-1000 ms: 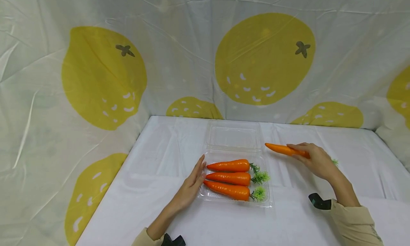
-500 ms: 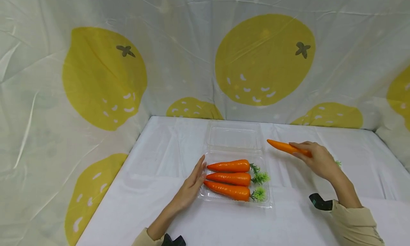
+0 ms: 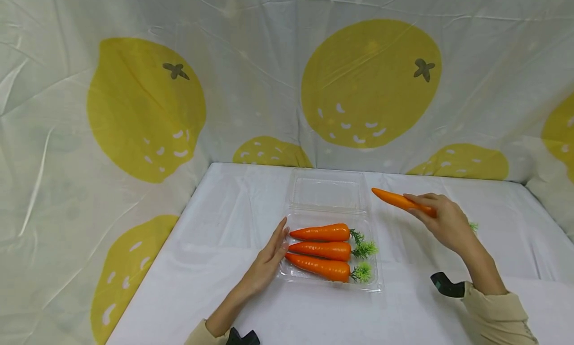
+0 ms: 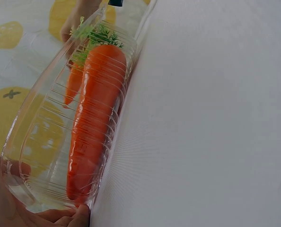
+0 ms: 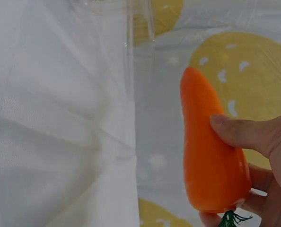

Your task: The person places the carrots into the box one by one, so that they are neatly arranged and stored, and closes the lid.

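In the head view, three orange carrots with green tufts lie side by side in a clear plastic clamshell container. Its see-through lid is folded back on the table. My left hand rests against the container's left end, fingers extended along the rim. The left wrist view shows the nearest carrot through the ribbed plastic wall. Off to the container's right, my right hand grips another carrot between thumb and fingers, its narrow tip pointing left. A green stem tuft hangs from its thick end.
A white cloth covers the table. Behind and to the left stands a pale curtain printed with large yellow lemons.
The carrot in my right hand has risen slightly, and its tip has tilted upward. My left hand, the container and the three carrots in it stay put.
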### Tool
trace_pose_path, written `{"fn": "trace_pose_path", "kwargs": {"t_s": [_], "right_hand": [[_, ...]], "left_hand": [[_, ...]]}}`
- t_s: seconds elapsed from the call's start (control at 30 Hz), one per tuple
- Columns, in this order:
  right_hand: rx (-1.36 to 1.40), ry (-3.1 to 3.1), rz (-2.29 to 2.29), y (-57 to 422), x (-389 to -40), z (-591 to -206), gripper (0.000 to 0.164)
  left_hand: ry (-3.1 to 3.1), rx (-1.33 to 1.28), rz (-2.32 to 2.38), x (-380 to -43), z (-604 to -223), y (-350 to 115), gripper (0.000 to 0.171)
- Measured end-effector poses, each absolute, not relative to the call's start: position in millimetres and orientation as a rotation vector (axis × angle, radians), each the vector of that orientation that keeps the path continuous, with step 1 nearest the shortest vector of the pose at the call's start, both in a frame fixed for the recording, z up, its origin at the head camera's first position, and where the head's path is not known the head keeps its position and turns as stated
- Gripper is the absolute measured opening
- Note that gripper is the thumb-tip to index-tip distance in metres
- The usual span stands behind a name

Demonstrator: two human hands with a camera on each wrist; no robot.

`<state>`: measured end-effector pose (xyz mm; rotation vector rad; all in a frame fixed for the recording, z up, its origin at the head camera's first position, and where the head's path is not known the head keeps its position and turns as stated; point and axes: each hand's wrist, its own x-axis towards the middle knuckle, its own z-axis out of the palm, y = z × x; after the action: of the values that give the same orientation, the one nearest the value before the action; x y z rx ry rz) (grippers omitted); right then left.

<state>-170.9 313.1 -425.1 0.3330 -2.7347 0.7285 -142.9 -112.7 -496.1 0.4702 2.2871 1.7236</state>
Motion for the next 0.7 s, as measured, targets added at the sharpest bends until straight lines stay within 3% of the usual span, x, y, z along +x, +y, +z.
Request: {"fn": "trace_pose_path", "kwargs": {"t_s": [0.7], "right_hand": [[0.415, -2.698, 0.774, 283.5, -166.1, -420.7, 0.037]], "left_hand": [[2.312, 0.523, 1.723, -144.8, -498.3, -112.6, 0.062]]}}
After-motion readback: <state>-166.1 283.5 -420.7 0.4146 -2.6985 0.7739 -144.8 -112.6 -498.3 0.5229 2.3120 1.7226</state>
